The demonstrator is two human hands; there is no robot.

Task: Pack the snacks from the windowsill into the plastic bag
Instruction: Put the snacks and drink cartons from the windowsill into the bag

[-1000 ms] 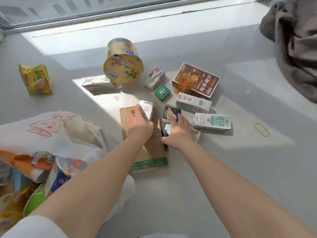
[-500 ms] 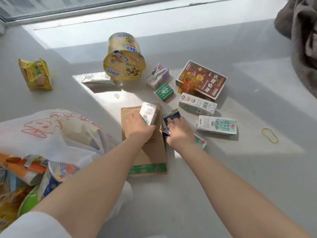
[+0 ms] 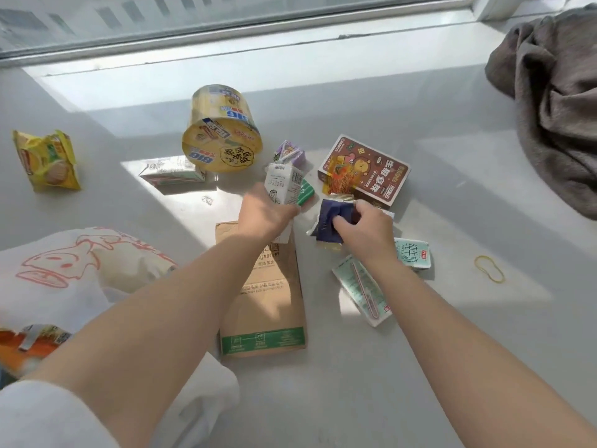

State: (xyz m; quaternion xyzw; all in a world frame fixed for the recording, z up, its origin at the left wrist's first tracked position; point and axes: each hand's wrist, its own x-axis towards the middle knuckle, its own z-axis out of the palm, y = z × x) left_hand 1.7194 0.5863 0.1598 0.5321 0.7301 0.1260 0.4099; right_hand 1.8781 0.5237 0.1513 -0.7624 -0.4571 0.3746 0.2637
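**Both hands full above the windowsill**

Head view: left hand (image 3: 265,212) closed around small white drink carton (image 3: 283,186), held upright above flat brown paper bag (image 3: 263,297). Right hand (image 3: 363,227) gripping dark blue crumpled snack packet (image 3: 330,221). At 12 o'clock from the hands, yellow round noodle cup (image 3: 223,129) on grey windowsill (image 3: 355,383). At 8 o'clock, white plastic bag with red drawing (image 3: 58,270), open, snacks inside.

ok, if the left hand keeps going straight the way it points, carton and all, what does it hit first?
Probably the small purple pack. The left hand points away toward the window, holding the white carton upright, and that pack sits just beyond the carton's top. The hand looks raised, so it might pass over; depth is unclear.
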